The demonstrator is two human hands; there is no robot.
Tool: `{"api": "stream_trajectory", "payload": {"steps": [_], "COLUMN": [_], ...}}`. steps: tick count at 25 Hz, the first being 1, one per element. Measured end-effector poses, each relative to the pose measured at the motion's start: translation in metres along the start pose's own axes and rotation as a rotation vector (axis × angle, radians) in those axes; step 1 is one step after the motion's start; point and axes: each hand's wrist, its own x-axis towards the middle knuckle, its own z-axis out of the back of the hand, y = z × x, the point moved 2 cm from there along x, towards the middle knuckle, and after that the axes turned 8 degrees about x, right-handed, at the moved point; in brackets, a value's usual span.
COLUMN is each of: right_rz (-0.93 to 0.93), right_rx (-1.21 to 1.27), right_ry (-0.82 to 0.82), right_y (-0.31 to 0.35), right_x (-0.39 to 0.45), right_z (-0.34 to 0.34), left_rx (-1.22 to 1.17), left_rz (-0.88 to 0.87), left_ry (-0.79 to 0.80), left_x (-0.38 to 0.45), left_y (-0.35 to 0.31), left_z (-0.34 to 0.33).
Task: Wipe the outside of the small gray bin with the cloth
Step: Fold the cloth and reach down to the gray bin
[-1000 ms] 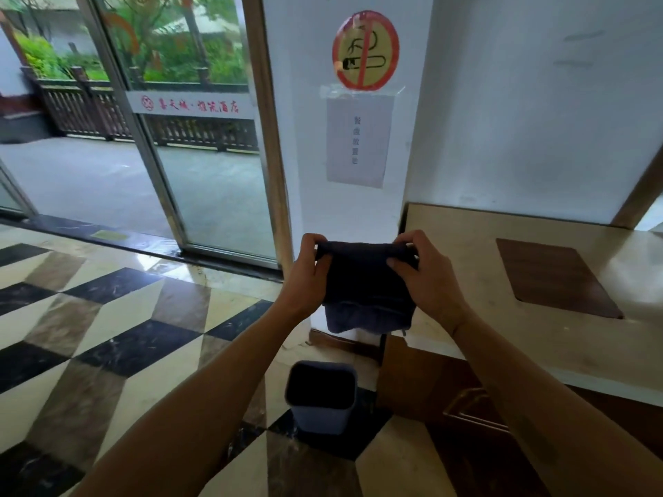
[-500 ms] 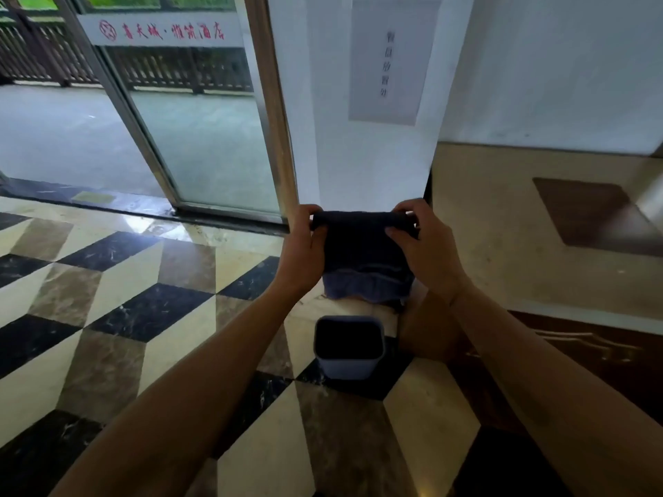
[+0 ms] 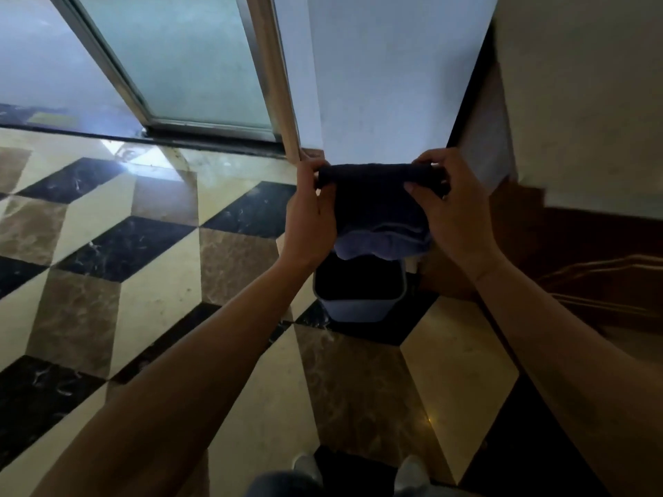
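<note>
A folded dark cloth [image 3: 376, 206] with a lighter blue-grey lower edge hangs in the air between my two hands. My left hand [image 3: 310, 217] grips its left end and my right hand [image 3: 452, 213] grips its right end. Directly below the cloth, the small gray bin [image 3: 353, 310] stands upright on the floor beside a white pillar. Its far rim is hidden behind the hanging cloth, and its inside looks dark.
The floor is patterned marble tile [image 3: 154, 281]. A white pillar [image 3: 387, 73] rises just behind the bin, a glass door with a metal frame [image 3: 201, 66] is to its left, and a wooden counter with a stone top [image 3: 581, 102] is on the right. My shoes [image 3: 412, 471] show at the bottom.
The view has tilted down and come closer to the bin. The cloth, still held by both hands, now hangs right over the bin's far rim.
</note>
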Motion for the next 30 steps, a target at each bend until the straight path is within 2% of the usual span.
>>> {"api": "stream_trajectory", "payload": {"steps": [6,10,15,21,23,25,28,30], "right_rz": [0.001,0.036,0.102,0.093,0.101,0.176,0.286,0.326], "right_rx": [0.12,0.153,0.191,0.142,0.092,0.025,-0.097,-0.166], "right_ry": [0.003,0.006,0.021,0.006,0.006,0.03,0.132,0.198], "right_y": [-0.212,-0.315,-0.355,-0.356,-0.353,-0.345,-0.335,-0.333], "right_x": [-0.064,-0.104,-0.131,-0.157,-0.165,-0.175,-0.196,-0.211], "right_z": [-0.07,-0.108,-0.128,-0.144,-0.152,-0.165,-0.19,-0.203], "left_rx": [-0.01,-0.017,-0.04,-0.022,-0.073,-0.13,-0.166,-0.51], "left_rz": [-0.078,-0.128,-0.164,-0.11,-0.017,0.154,0.689,0.975], "left_ry": [-0.028,-0.028,-0.075,-0.17,-0.193,-0.263,-0.35,-0.199], "left_x": [-0.056,-0.096,-0.125,-0.149,-0.156,-0.168,-0.194,-0.207], "left_y": [0.177,0.266,0.315,0.331,0.338,0.346,0.357,0.353], "left_z": [-0.123,-0.178,-0.196,-0.197,-0.201,-0.209,-0.229,-0.241]}}
